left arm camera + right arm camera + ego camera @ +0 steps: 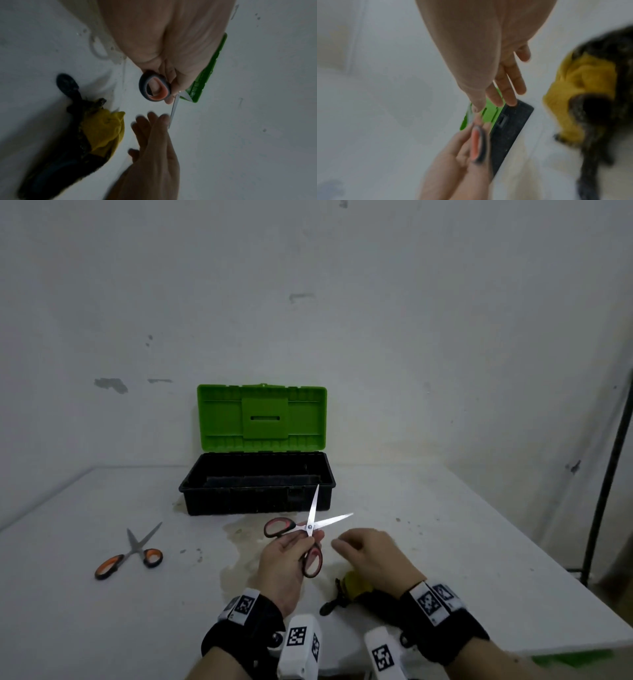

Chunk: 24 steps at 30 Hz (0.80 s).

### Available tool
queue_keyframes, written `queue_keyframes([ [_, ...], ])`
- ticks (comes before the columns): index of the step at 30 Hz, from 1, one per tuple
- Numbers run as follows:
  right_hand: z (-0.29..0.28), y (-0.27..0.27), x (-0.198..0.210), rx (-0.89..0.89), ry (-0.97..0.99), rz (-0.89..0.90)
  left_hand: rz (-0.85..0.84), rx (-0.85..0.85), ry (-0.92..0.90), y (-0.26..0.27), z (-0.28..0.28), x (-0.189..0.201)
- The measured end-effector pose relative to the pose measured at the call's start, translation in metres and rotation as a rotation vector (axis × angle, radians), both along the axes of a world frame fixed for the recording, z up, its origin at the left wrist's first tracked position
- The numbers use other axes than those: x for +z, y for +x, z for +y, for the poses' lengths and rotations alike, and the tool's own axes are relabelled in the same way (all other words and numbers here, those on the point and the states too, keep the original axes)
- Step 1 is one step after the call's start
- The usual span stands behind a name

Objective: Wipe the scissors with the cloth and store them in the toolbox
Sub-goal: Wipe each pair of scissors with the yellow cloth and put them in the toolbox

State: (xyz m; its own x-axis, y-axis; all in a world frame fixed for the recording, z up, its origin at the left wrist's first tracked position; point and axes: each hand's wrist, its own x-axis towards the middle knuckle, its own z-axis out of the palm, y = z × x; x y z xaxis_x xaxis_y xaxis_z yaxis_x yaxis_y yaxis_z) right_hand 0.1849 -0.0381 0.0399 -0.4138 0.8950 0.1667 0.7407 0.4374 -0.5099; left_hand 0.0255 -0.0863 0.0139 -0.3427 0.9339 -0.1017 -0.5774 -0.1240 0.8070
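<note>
My left hand [294, 546] grips red-and-black scissors [310, 527] near the pivot, above the table, blades spread wide and pointing up and to the right. One handle loop [154, 88] shows beside the left fingers. My right hand [363, 549] hovers just right of the scissors, fingers straight and holding nothing. The yellow and dark cloth [356, 585] lies crumpled on the table under the right wrist, also seen as the cloth [101, 132] and the cloth [583, 92]. The toolbox [257, 498] stands behind, black tray open, green lid [262, 417] upright.
A second pair of scissors [132, 553] with orange-and-black handles lies on the white table [85, 594] at the left. Stains mark the surface in front of the toolbox. A dark pole [606, 474] stands at the right beyond the table edge.
</note>
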Motion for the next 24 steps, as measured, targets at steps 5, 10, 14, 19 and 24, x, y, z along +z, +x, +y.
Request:
queue_keyframes([
  [5,-0.027,-0.019,0.002,0.111,-0.263,0.473,0.022,-0.015,0.052,0.010,0.002,0.011],
  [10,-0.022,-0.023,0.007,0.054,-0.198,0.482,0.162,0.024,0.118,-0.009,-0.005,0.013],
  [14,-0.007,-0.016,0.017,0.023,-0.151,0.412,0.349,0.098,-0.007,-0.045,-0.013,0.016],
  [19,-0.006,-0.035,0.026,0.045,-0.092,0.422,0.698,-0.135,-0.051,-0.072,-0.021,0.033],
  [24,0.002,-0.069,0.027,0.009,-0.004,0.531,0.691,-0.121,-0.068,-0.077,-0.004,0.039],
])
